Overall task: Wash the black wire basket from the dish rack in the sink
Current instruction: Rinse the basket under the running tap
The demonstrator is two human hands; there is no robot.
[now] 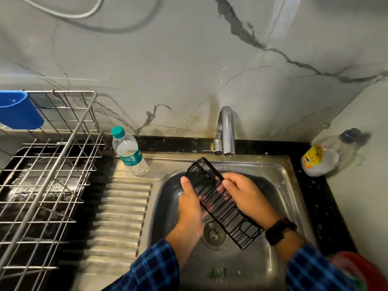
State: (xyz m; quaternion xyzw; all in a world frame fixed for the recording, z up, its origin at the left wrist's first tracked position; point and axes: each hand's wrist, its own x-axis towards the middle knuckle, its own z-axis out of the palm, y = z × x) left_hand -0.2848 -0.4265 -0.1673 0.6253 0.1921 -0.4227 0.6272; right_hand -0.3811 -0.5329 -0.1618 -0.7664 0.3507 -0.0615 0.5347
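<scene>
Black wire, long and narrow: the basket [222, 201] is held slantwise over the steel sink [279, 177], its far end just below the tap [225, 131], its near end above and to the right of the drain [214, 233]. A thin thread of water seems to fall from the tap's spout, though it is faint. The left hand [190, 203] cups the basket from the side left of the tap, thumb up along the frame, fingers curled beneath the wires. The right hand [247, 196] closes on the opposite long edge, fingertips hooked over the rim; a dark watch [280, 231] sits on that wrist. Both sleeves are blue plaid. Left of the tap a water bottle [129, 151] with a teal cap stands on the ribbed drainboard, and further left is the steel dish rack [48, 164], a blue holder [19, 111] hung on its back rail. Right of the tap, on the dark desk [319, 202], a clear bottle with a yellow label [321, 158] leans in the corner.
</scene>
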